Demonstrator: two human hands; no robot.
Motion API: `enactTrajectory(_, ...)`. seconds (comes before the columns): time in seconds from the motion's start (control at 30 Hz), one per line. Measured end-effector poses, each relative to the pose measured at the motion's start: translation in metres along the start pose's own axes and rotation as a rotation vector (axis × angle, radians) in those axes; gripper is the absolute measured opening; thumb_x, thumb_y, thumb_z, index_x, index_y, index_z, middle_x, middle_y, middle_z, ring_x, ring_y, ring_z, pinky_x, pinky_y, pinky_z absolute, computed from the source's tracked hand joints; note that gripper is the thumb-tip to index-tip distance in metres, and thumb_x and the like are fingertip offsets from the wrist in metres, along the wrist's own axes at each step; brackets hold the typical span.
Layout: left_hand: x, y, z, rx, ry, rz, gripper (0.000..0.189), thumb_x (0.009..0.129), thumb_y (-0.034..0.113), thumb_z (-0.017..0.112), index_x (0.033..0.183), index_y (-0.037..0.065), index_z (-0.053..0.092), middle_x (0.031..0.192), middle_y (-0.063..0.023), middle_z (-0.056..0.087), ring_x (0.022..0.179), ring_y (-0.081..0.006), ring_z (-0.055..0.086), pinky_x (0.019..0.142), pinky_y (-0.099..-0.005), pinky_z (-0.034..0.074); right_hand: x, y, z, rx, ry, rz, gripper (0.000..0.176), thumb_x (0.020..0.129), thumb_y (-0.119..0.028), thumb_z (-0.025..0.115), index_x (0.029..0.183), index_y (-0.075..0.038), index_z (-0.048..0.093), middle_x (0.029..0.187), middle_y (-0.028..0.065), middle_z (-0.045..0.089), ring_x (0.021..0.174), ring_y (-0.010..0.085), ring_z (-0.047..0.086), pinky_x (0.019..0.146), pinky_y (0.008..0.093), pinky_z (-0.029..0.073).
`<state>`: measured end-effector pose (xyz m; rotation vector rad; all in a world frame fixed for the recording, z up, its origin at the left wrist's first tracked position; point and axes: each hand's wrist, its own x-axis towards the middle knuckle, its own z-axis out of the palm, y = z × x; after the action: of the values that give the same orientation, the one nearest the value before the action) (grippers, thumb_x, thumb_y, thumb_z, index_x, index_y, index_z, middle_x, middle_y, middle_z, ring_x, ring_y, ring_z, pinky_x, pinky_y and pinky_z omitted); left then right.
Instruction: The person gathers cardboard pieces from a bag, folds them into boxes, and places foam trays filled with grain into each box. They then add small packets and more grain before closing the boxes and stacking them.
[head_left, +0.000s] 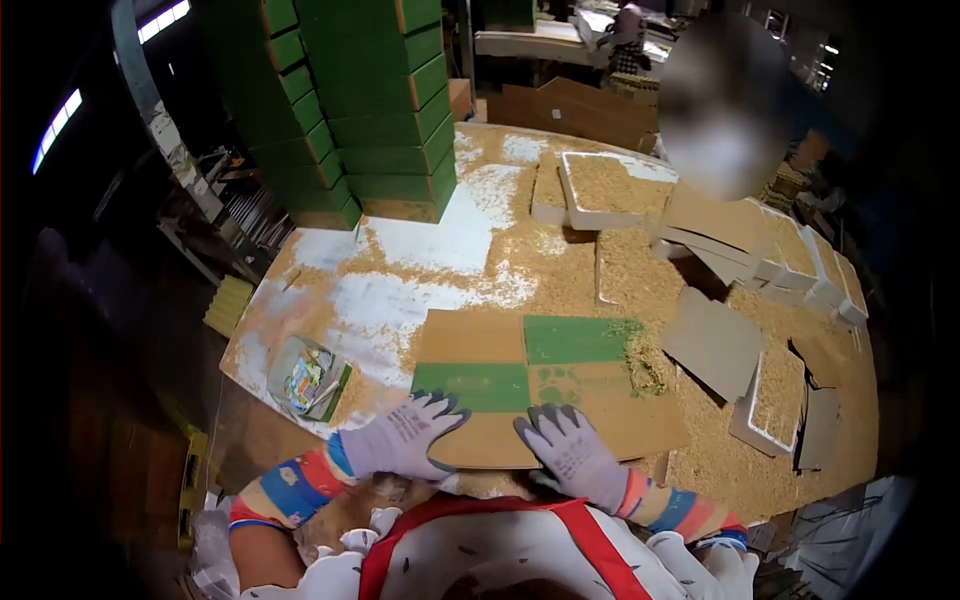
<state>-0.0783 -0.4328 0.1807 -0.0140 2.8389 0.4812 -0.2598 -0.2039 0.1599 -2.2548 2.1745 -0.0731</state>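
Observation:
A flat cardboard sheet (pixel 480 345) with green and brown panels lies in front of my body. Toward its lower left corner my left hand (pixel 405 437), in a grey glove, rests with its fingers spread. My right hand (pixel 572 455), gloved the same way, lies near the middle of the sheet's near edge, fingers apart and thumb by that edge. Neither hand grips anything. Green-tinted shavings (pixel 645 365) are scattered on the sheet's right part.
Tall stacks of green boxes (pixel 390 130) stand at the back left. A plastic container (pixel 300 375) with packets is at left. Trays of shavings (pixel 615 190) and loose grey cardboard (pixel 713 343) lie right. Beyond the table is a person with a blurred head (pixel 725 105).

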Motion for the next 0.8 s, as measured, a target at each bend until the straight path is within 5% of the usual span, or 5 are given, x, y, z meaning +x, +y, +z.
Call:
enactTrajectory(0.27, 0.020, -0.065, -0.101, -0.611, 0.159, 0.168, 0.058, 0.091, 0.028, 0.059, 0.140, 0.004, 0.041, 0.136, -0.0136, 0.050, 0.123, -0.0215, 0.047, 0.104, -0.0323, 0.036, 0.059, 0.064, -0.107, -0.013, 0.377, 0.072, 0.033, 0.071, -0.033, 0.074, 0.097, -0.017, 0.061, 0.078, 0.0007, 0.063, 0.070, 0.0203, 0.062, 0.063, 0.0339, 0.046)
enactTrajectory(0.43, 0.054, -0.093, -0.143, -0.349, 0.436, 0.042, 0.066, 0.083, 0.032, 0.067, 0.139, 0.006, 0.042, 0.119, -0.0117, 0.062, 0.102, -0.0232, 0.062, 0.090, -0.0352, 0.047, 0.046, 0.017, -0.108, -0.332, 0.495, 0.248, 0.056, 0.075, -0.031, 0.068, 0.125, -0.012, 0.053, 0.122, 0.0196, 0.050, 0.118, 0.0410, 0.042, 0.104, 0.0580, 0.028)
enactTrajectory(0.67, 0.022, -0.074, -0.138, -0.741, 0.947, 0.119, 0.072, 0.078, 0.023, 0.073, 0.137, 0.001, 0.040, 0.115, -0.0156, 0.063, 0.104, -0.0215, 0.061, 0.093, -0.0362, 0.050, -0.031, 0.036, -0.147, 0.602, 0.436, -0.129, 0.049, 0.072, -0.021, 0.077, 0.119, -0.013, 0.065, 0.142, 0.0215, 0.043, 0.135, 0.0430, 0.032, 0.111, 0.0488, 0.026)
enactTrajectory(0.77, 0.047, -0.018, -0.087, 0.075, -0.038, 0.326, 0.039, 0.084, 0.033, 0.062, 0.113, 0.008, 0.060, 0.098, -0.0140, 0.065, 0.088, -0.0258, 0.065, 0.081, -0.0352, 0.050, 0.010, 0.027, -0.091, 1.131, 0.076, -0.118, 0.070, 0.081, -0.022, 0.071, 0.141, -0.004, 0.039, 0.141, 0.0202, 0.043, 0.130, 0.0325, 0.041, 0.109, 0.0422, 0.031)
enactTrajectory(0.8, 0.059, -0.037, -0.070, 0.114, 0.093, 0.493, 0.031, 0.090, 0.036, 0.054, 0.104, 0.010, 0.063, 0.088, -0.0107, 0.065, 0.080, -0.0236, 0.064, 0.075, -0.0370, 0.051, 0.018, 0.037, -0.087, 1.347, -0.090, 0.011, 0.075, 0.084, -0.022, 0.069, 0.145, -0.002, 0.030, 0.140, 0.0171, 0.045, 0.126, 0.0250, 0.047, 0.106, 0.0385, 0.036)
